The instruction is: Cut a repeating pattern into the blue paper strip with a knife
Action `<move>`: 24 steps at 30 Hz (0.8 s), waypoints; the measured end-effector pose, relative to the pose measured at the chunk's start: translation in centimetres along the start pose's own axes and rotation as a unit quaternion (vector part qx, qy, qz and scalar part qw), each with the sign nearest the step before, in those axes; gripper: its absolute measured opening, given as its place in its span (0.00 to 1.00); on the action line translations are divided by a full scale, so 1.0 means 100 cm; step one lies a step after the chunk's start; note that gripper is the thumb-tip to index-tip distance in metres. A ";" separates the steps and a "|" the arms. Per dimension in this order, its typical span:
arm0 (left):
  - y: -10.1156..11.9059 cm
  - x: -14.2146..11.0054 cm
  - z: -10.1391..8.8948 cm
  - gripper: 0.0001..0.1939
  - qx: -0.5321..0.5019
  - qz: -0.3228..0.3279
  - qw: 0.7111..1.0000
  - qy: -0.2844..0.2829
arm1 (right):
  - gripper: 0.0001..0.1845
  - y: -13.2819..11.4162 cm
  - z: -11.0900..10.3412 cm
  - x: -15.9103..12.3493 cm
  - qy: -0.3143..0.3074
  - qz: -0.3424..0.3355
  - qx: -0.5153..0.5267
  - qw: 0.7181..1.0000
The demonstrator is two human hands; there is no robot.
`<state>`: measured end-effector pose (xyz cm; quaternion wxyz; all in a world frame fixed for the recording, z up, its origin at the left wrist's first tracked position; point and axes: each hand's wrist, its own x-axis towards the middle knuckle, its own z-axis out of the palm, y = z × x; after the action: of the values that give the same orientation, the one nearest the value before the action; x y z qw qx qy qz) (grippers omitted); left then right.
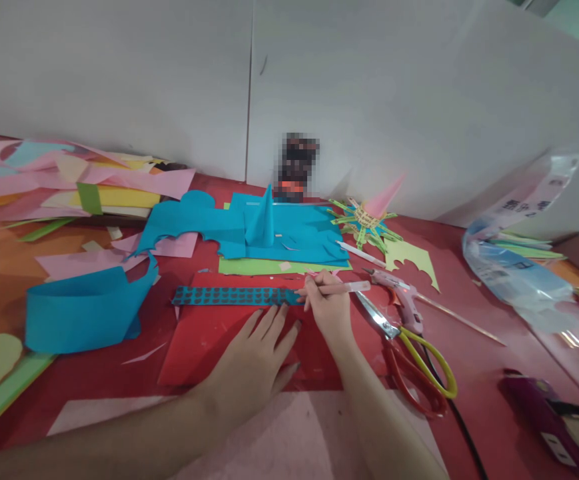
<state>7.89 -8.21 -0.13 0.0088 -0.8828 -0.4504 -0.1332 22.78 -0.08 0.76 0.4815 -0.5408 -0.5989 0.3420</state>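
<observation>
My right fingers (313,288) clamp a pen (353,287) over the blue strip (236,296), just beyond my spread left fingers (266,327); dark marks (204,296) fill it leftward, the remainder partly hidden behind my right fingers.

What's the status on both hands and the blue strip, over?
Right hand gripping pen, tip at blue strip. Left hand resting on red sheet, fingertips by strip's lower edge. Strip bears dark marks. Scissors right of right hand.

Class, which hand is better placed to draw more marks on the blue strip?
Probably the right hand: it grips the pen, tip at the blue strip. The left hand lies spread over the red sheet, penless.
</observation>
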 end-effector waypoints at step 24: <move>-0.001 0.000 0.003 0.23 0.002 0.002 1.000 0.010 | 0.15 0.005 -0.001 0.000 -0.024 0.003 0.011 1.000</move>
<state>7.85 -8.15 -0.42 0.0150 -0.8823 -0.4489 -0.1408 23.00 0.01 0.33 0.4722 -0.5292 -0.6043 0.3631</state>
